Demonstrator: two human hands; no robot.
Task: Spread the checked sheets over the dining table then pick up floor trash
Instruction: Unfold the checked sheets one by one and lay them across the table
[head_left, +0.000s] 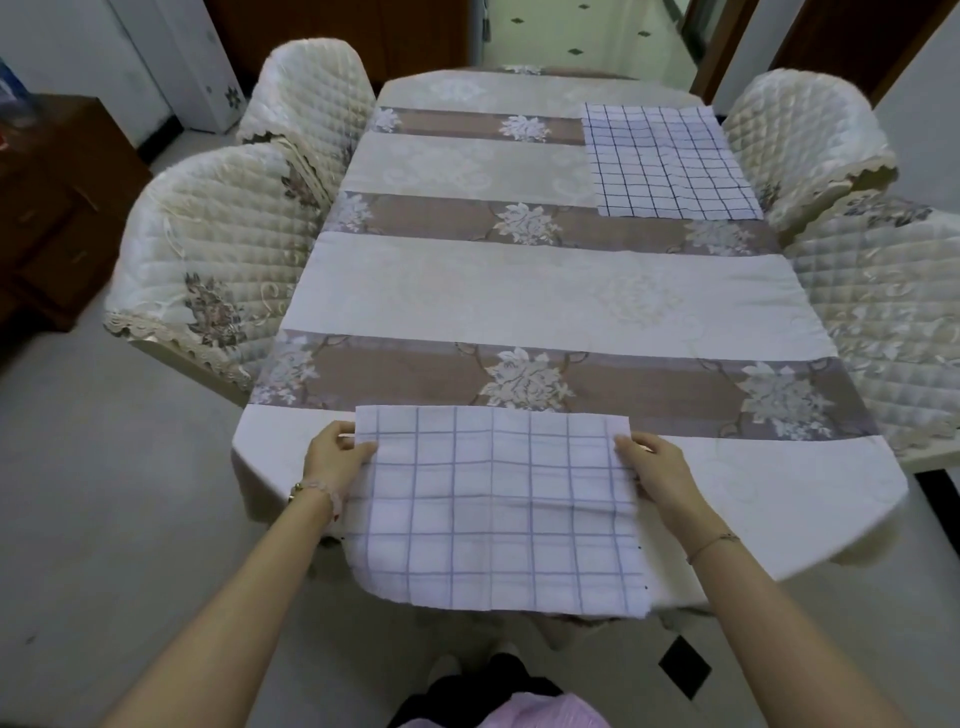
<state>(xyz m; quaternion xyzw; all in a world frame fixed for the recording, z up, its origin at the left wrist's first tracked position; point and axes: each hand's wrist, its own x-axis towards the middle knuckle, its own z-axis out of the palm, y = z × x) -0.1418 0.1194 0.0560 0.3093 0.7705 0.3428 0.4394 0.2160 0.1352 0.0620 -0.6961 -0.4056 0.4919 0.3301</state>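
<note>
Left hand (337, 457): fingers are curling over the left edge of the near checked sheet (498, 504) and pinching it against the thumb. A bead bracelet (317, 491) is sitting on that wrist.

Right hand (654, 467): it is gripping the right edge of the same sheet in the same way, fingertips on top of the fabric.

Near checked sheet: it is lying centred at the near end of the worktop (753, 483), its far edge flat on the surface and its near part hanging over the edge toward the floor (104, 493). It is showing pale fabric, light blue-grey grid lines and a shallow crease running across between the two hands.

Far checked sheet (670, 161): it is lying flat at the far right corner, with darker grid lines, well apart from the near one.

A striped floral tablecloth (524, 291) is covering the worktop. Quilted cream chairs (208, 260) are standing along both long sides.
</note>
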